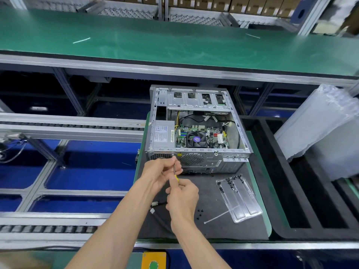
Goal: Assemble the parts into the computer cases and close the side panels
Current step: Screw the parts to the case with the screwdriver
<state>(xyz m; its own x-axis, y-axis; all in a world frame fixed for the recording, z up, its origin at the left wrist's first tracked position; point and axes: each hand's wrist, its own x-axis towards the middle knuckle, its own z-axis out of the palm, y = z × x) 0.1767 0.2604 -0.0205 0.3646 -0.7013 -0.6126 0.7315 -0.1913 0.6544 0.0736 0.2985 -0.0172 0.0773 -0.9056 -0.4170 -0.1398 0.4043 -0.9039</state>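
Grey sheet-metal computer case [194, 121] lies on its side on a dark mat [209, 193] on the green-edged surface [258, 171], open side up, side panel not in view. We see the power supply [163, 133] already sitting in the left of the case, the board with its fan [195, 139] in the middle, cables running behind

We have a yellow-handled screwdriver [174, 171] up against the rear wall of the case, tip at a screw [172, 153] near the top edge. Right hand [182, 195] has its grip curled around the handle; left hand [162, 170] pinches the thin shaft near the tip to steady it. Both grips closed on the tool, nothing else held

Handling, as we judge it: case is stiff but thin steel, probably fairly heavy with parts in, edges likely sharp, so take it by the outer frame rails, not by the board or fan, which are fragile. Screwdriver is light and rigid, handle smooth plastic, can slip off the screw head and scratch, hence the guiding fingers. Screws are tiny and roll easily

Clear plastic tray [240, 199] with small black screws sits right of the hands, a few loose ones [200, 213] on the mat, a white cable tie [218, 216] beside them, a spare cable [158, 204] under the right wrist
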